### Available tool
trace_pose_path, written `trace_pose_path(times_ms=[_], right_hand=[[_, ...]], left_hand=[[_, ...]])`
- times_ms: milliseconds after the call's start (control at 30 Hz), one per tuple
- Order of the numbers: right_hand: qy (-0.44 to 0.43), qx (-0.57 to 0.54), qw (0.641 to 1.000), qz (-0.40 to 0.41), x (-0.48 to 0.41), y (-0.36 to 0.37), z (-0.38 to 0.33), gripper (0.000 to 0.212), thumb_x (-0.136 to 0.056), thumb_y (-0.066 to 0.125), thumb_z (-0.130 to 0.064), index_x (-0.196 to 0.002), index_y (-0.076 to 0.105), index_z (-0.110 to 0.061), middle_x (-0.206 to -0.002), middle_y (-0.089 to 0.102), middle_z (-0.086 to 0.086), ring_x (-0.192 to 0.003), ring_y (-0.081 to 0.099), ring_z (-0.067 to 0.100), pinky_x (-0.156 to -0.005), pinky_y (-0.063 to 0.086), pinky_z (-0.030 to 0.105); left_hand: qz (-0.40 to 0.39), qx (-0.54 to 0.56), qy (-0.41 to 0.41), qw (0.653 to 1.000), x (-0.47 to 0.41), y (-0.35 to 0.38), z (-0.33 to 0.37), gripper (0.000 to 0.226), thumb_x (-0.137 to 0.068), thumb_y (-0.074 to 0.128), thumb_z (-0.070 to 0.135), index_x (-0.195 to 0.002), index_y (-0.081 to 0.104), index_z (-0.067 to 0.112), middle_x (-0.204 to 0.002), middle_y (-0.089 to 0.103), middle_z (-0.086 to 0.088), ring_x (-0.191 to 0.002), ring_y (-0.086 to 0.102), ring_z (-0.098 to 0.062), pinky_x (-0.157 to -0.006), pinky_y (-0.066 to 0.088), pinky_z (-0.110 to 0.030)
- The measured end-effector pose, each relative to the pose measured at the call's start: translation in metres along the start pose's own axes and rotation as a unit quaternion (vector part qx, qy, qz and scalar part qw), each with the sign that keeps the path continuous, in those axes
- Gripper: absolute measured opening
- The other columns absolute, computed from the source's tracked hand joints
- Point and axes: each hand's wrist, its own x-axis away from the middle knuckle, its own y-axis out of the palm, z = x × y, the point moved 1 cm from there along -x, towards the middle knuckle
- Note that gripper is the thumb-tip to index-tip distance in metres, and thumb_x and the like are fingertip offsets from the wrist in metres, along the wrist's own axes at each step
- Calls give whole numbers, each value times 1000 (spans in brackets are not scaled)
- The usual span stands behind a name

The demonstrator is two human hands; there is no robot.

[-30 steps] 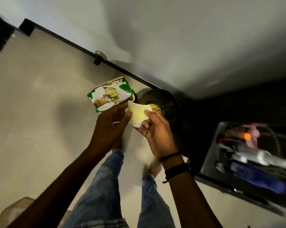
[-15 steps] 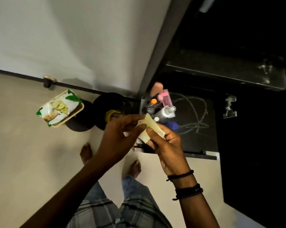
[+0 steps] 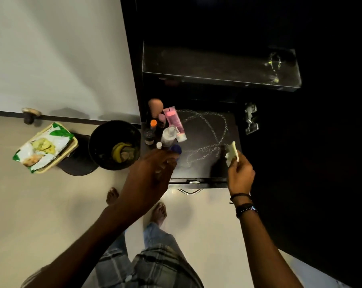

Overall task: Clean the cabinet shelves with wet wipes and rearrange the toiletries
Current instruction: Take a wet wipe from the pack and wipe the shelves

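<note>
right hand [image 3: 240, 175] pinches a wet wipe [image 3: 232, 151] above the shelf [image 3: 201, 165]. left hand [image 3: 153, 173], loosely curled and empty, hovers by the crowded bottles [image 3: 168, 136]; a sweep could topple them

pink tube [image 3: 174, 122] | orange cap [image 3: 153, 122] | green-white wipes pack [image 3: 43, 146] | pale-yellow wipe [image 3: 232, 152] | black shelf [image 3: 205, 142]

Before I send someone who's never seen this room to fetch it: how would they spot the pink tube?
Find the dark cabinet right of the white wall. On its lower shelf, toiletries crowd the left end. The pink tube sits at the cluster's right edge: the only flat, bright pink one, white-capped.
</note>
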Motion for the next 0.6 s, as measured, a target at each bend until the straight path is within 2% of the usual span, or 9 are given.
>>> trace_pose_path(times_ms=[67,167,200,267,300,367,433,533,600], right_hand=[[-84,93,991,-37,-8,6,14,44,-90,47,-2,-131,52,-17,-109,66,12,-93,65,28,-74,48,27],[-136,164,971,-105,-21,17,32,55,-86,45,0,-138,42,-18,-141,48,8,-120,54,29,-97,46,36],[-140,191,963,-130,-24,23,37,54,-88,43,-8,-141,38,-14,-148,39,10,-129,46,29,-105,39,38],[-159,257,938,-170,-24,38,45,61,-91,28,-36,-146,30,-9,-153,29,13,-140,31,30,-118,19,41],[-165,287,927,-174,-24,47,48,69,-91,20,-48,-147,26,-8,-155,25,14,-143,24,29,-119,9,41],[-152,310,923,-171,-22,60,47,79,-90,13,-58,-149,17,-7,-157,17,14,-146,14,29,-118,2,40],[-159,318,918,-174,-16,71,41,76,-91,12,-55,-150,12,-7,-158,13,15,-146,10,29,-119,3,42],[-247,342,884,-204,5,82,35,63,-97,14,-43,-150,15,-9,-158,13,11,-147,9,25,-119,11,47],[-297,348,859,-230,29,84,39,58,-99,17,-38,-150,16,-10,-158,12,9,-147,7,23,-120,10,45]], left_hand=[[-42,-19,1,999,0,5,-5,33,-89,45,37,-111,63,20,-105,68,2,-81,66,-13,-67,55,-28],[-77,-36,2,996,-3,10,-7,30,-92,47,30,-116,61,20,-112,66,0,-88,67,-14,-74,57,-32],[-89,-48,6,995,-6,12,-6,30,-93,48,26,-120,60,20,-115,65,0,-91,66,-15,-76,55,-30],[-113,-69,10,991,-10,17,-6,32,-94,50,20,-126,56,19,-122,61,-2,-96,65,-18,-77,48,-24],[-121,-76,12,990,-12,18,-6,34,-94,51,18,-127,55,19,-125,60,-2,-96,65,-20,-76,46,-23],[-128,-83,17,988,-17,21,-5,35,-94,51,16,-129,54,17,-125,60,-5,-97,64,-22,-76,44,-23],[-130,-85,18,988,-20,24,-3,35,-94,50,16,-129,54,16,-124,60,-6,-99,64,-23,-78,43,-22],[-131,-82,19,988,-21,28,-1,35,-95,49,15,-129,54,15,-125,60,-7,-101,63,-23,-79,44,-24],[-129,-83,15,988,-22,30,0,34,-95,50,14,-129,54,15,-125,60,-7,-100,64,-23,-79,46,-24]])
